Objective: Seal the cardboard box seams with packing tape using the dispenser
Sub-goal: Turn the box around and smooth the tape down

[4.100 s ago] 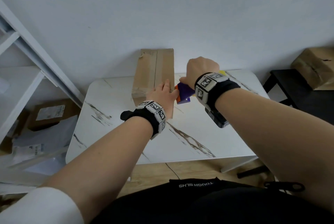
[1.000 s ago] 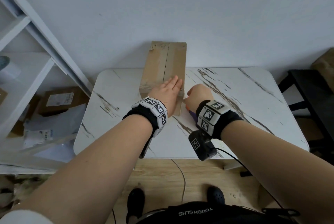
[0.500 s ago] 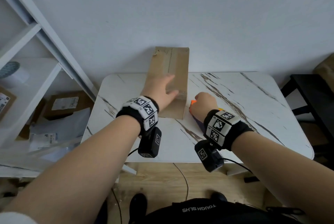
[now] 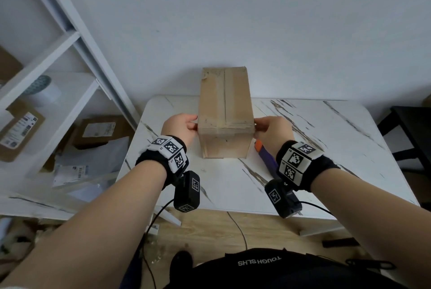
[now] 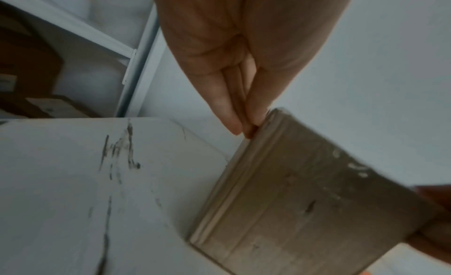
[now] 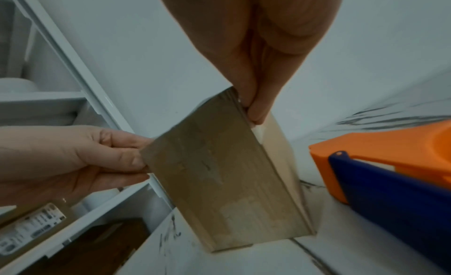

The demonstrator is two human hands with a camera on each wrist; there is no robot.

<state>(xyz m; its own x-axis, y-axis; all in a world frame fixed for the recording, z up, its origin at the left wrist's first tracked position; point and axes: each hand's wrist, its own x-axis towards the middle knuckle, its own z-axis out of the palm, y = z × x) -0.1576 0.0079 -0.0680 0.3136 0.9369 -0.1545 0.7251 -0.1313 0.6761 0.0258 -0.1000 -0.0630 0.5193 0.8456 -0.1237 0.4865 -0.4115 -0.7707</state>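
Box (image 4: 225,111) stands on the tabletop (image 4: 303,172), its top seam looking taped; our left hand (image 4: 180,128) and right hand (image 4: 270,131) grip its near corners. From the wrists, fingers (image 5: 253,113) pinch cardboard edges, dispenser (image 6: 390,173) lying idle beside; remaining seams seem undone.

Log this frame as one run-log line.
left hand: grips cardboard box left edge | right hand: grips right edge | tape dispenser: on table, unheld

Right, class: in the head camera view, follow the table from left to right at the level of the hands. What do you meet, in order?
Left hand → cardboard box → right hand → bare marble-patterned table.
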